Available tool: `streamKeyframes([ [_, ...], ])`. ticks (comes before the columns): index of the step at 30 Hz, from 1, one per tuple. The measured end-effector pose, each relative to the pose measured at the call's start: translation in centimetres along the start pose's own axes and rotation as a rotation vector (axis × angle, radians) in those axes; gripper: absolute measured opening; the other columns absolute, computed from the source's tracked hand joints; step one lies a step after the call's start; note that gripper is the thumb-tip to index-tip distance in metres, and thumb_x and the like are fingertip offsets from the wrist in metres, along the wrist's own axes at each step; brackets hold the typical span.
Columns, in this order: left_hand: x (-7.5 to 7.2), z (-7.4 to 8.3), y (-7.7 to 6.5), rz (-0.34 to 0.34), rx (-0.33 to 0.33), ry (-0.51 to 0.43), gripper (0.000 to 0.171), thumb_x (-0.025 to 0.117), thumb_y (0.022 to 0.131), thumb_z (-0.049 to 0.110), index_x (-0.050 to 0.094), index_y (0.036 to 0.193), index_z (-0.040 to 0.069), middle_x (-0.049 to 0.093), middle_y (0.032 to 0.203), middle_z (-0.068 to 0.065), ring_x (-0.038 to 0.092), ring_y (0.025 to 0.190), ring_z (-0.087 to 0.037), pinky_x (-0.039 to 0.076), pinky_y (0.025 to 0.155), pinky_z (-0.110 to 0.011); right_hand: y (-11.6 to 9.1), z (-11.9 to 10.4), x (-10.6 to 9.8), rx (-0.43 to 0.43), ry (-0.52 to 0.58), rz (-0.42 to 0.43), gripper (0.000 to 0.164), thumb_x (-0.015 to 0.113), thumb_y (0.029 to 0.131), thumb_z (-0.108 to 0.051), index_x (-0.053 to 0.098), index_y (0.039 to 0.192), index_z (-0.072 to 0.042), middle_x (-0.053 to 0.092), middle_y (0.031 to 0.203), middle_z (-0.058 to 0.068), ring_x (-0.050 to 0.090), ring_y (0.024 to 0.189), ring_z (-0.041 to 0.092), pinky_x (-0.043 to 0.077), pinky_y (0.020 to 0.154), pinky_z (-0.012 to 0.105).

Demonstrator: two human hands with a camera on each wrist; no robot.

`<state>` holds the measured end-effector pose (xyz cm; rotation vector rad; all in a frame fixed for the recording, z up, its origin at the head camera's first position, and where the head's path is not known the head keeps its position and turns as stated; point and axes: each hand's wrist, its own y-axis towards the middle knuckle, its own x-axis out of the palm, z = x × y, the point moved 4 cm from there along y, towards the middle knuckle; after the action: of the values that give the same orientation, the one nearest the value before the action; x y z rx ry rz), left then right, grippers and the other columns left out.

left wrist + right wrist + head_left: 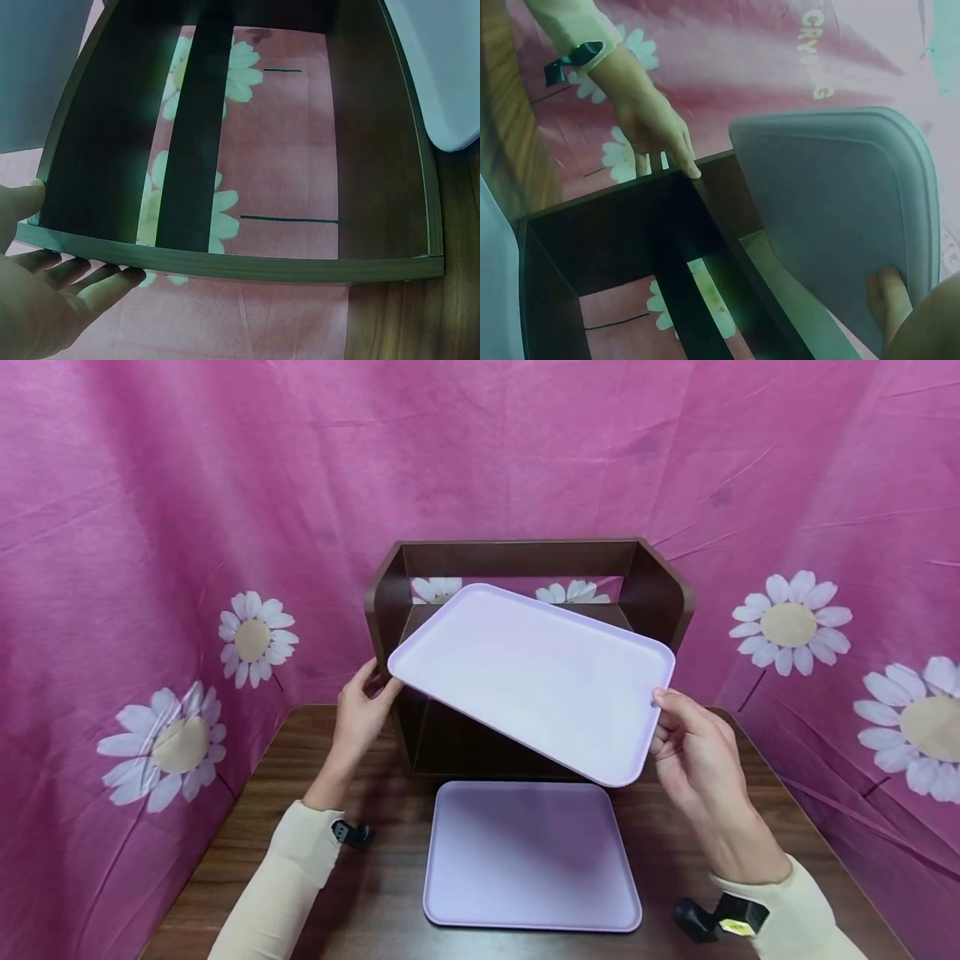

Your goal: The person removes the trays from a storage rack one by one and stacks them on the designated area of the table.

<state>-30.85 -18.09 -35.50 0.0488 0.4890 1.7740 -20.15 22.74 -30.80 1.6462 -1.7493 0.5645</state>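
Observation:
A light purple tray (536, 681) is tilted in the air in front of a dark brown wooden shelf (517, 558). My right hand (701, 760) pinches its right edge, thumb on the upper face and fingers on the underside, as the right wrist view shows from below. With my left hand (362, 714) I hold the left side panel of the shelf. In the left wrist view, the thumb of that hand (45, 300) lies at the panel's front and the fingers along its outer side. A second light purple tray (531, 856) lies flat on the table before the shelf.
The shelf stands on a brown wood-grain table (292, 777), with an open lower compartment (480, 743) partly behind the raised tray. A pink cloth (510, 452) with white daisies hangs behind and along both sides.

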Motion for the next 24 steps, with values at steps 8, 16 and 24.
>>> streamKeyframes([
  [8, 0.0, -0.2, 0.1, 0.004, 0.011, 0.024, 0.054, 0.067, 0.098, -0.002, 0.055, 0.151, -0.003, 0.063, 0.144, -0.031, 0.062, 0.135, -0.039, 0.053, 0.116, -0.044, 0.1, -0.7, -0.8, 0.047, -0.037, 0.042, 0.03, 0.054, 0.108, 0.001, 0.078, 0.09, -0.001, 0.073, 0.069, 0.005, 0.071, 0.065, 0.012, 0.059, 0.06, 0.023],
  [16, 0.1, 0.2, 0.0, 0.019, 0.048, -0.022, 0.049, 0.075, 0.1, 0.009, 0.062, 0.145, -0.002, 0.067, 0.139, -0.03, 0.067, 0.129, -0.041, 0.056, 0.11, -0.042, -0.5, -1.0, -2.2, 0.075, -0.179, 0.038, 0.032, 0.053, 0.11, -0.007, 0.081, 0.096, -0.009, 0.08, 0.078, 0.003, 0.077, 0.071, 0.012, 0.065, 0.063, 0.025],
  [24, 0.1, 0.2, 0.0, 0.019, 0.055, -0.036, 0.051, 0.079, 0.099, 0.015, 0.063, 0.145, 0.002, 0.07, 0.135, -0.026, 0.068, 0.128, -0.035, 0.055, 0.112, -0.043, -0.9, -0.8, -3.2, 0.091, -0.2, 0.038, 0.031, 0.055, 0.11, -0.007, 0.084, 0.099, -0.01, 0.081, 0.084, 0.003, 0.077, 0.074, 0.012, 0.066, 0.066, 0.026],
])
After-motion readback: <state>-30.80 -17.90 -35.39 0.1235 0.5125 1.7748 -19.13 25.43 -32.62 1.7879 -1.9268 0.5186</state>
